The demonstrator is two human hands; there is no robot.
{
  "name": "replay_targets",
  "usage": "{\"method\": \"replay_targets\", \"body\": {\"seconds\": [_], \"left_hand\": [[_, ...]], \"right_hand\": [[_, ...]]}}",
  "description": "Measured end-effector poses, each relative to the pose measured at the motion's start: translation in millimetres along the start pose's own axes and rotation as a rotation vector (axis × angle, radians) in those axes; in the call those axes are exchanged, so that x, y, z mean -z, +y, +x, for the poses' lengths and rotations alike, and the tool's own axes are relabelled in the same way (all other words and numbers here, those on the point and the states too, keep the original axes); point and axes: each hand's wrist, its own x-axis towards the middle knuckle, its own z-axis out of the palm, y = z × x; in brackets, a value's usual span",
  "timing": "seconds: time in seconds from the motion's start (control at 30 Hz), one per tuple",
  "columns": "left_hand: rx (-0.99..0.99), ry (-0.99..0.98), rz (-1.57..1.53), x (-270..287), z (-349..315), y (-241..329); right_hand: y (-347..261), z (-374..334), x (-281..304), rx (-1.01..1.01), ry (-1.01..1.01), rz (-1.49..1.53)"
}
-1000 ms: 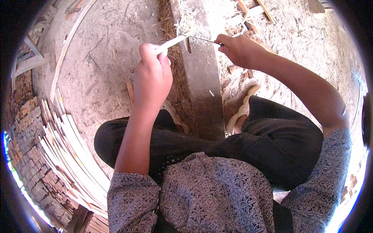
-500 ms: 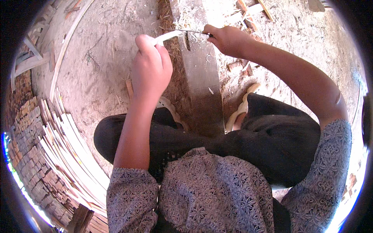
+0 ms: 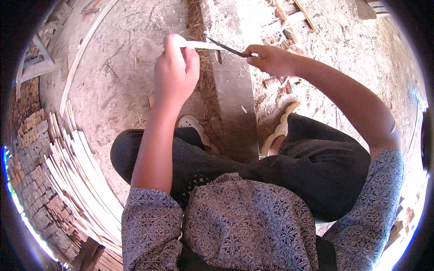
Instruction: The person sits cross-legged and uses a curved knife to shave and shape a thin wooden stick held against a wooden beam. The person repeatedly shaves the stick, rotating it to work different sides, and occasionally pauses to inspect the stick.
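My left hand (image 3: 177,67) is closed on one end of a pale wooden stick (image 3: 203,45), which points right across the plank. In my right hand (image 3: 271,59) is a knife (image 3: 228,48), gripped by its handle, with the dark blade slanting up and to the left. The blade crosses the stick near its right part; whether it touches the wood I cannot tell. Below both lies a grey wooden plank (image 3: 235,99) that runs away from me between my feet. Pale shavings (image 3: 221,31) are scattered over its far end.
Long pale wood strips (image 3: 81,167) lie at the left beside stacked short wood pieces (image 3: 38,180). Wood scraps (image 3: 289,22) rest on the dirt floor (image 3: 131,58) at the far right of the plank. A wooden frame (image 3: 43,67) stands at the far left.
My right hand has come nearer to me, and the knife blade now slants more steeply. The stick has turned from tilted up to nearly level, with my left hand almost in place.
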Motion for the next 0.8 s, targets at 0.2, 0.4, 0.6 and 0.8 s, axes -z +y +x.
{"method": "replay_targets", "body": {"seconds": [0.2, 0.4, 0.6, 0.8], "left_hand": [[-0.06, -0.028, 0.168, -10, 2, 9], [0.022, -0.151, 0.175, -17, 1, 31], [-0.031, -0.01, 0.115, -19, -4, 15], [-0.021, -0.08, 0.135, -15, -8, 18]], "right_hand": [[-12, -15, -28, 0.436, 0.366, -0.085], [73, 26, -28, 0.115, 0.13, -0.47], [15, -6, -25, 0.24, 0.25, -0.176], [-1, -15, -28, 0.398, 0.318, -0.092]]}}
